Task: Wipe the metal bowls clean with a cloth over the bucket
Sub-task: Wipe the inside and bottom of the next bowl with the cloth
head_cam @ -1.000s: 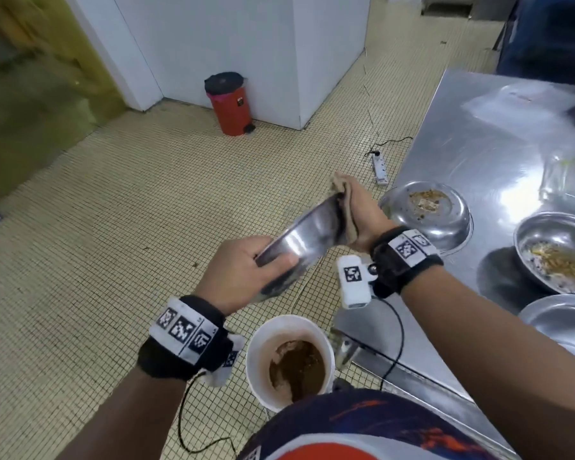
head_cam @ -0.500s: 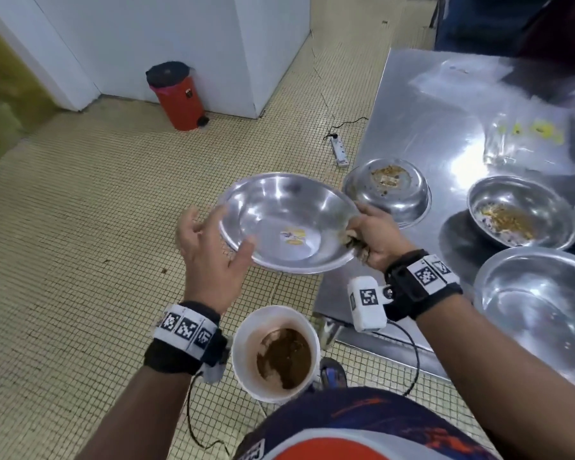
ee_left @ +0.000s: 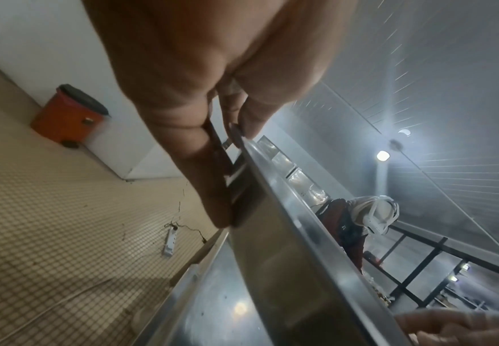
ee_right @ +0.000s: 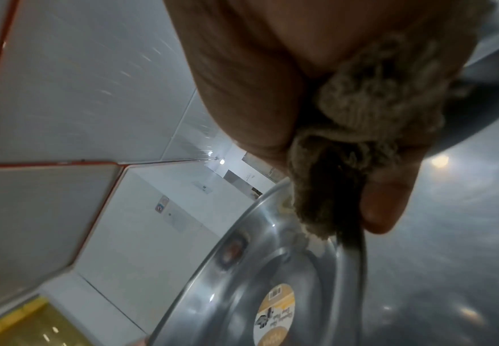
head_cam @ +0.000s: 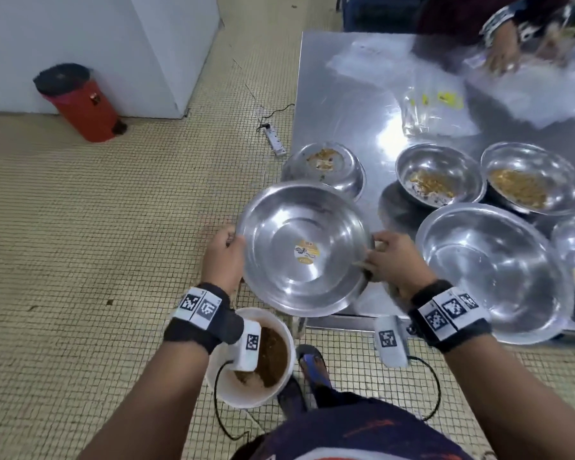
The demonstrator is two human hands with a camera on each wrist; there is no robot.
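Bowl [head_cam: 304, 249] now sits level between both hands, mouth up, where a second ago it was tipped on edge with the cloth inside. Left hand [head_cam: 222, 257] pinches the near-left rim; right hand [head_cam: 392, 262] pinches the opposite rim, the cloth [ee_right: 357, 131] bunched in its curled fingers. Interior shows clean but for a label. It hangs above the table [head_cam: 339, 94] edge, beyond the bucket [head_cam: 281, 330]. Judgement: wiping finished, set-down among the dirty bowls [head_cam: 440, 175] likely next

Head view looks down; wrist views sit close (sharing the bowl [head_cam: 304, 249]).
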